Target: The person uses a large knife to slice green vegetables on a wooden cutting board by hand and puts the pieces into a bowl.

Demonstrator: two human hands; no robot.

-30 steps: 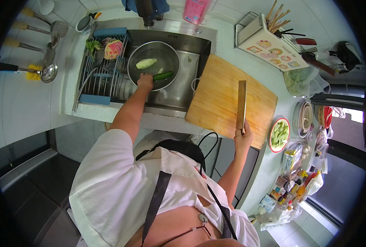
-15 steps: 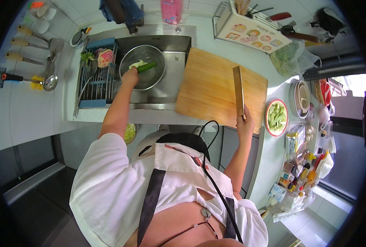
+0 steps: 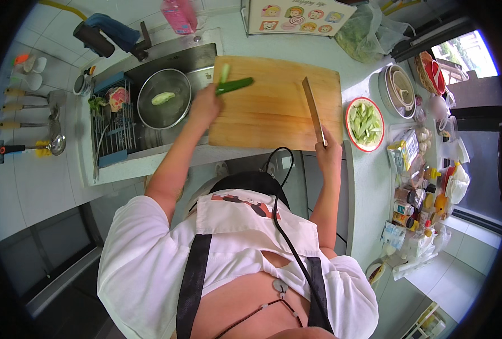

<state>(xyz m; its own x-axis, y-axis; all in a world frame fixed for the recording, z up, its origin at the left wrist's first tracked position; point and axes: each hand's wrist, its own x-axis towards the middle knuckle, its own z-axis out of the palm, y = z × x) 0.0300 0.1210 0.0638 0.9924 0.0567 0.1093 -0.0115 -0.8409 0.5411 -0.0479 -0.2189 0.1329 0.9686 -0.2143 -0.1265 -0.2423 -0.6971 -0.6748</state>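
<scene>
Cleaver [image 3: 312, 106] at board's [image 3: 268, 121] three o'clock, green vegetable [image 3: 236, 85] at ten.
Left hand [image 3: 207, 105] has fingers clamped on vegetable, right hand [image 3: 329, 148] on cleaver; slack left grip could cause a drop.

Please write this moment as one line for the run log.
left hand: holds green vegetable over board | right hand: holds knife over board | bowl: in sink, pale piece inside

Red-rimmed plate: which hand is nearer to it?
Right. The right hand, holding the knife, is left of the red-rimmed plate; the left hand is farther left, at the left edge of the cutting board.
</scene>
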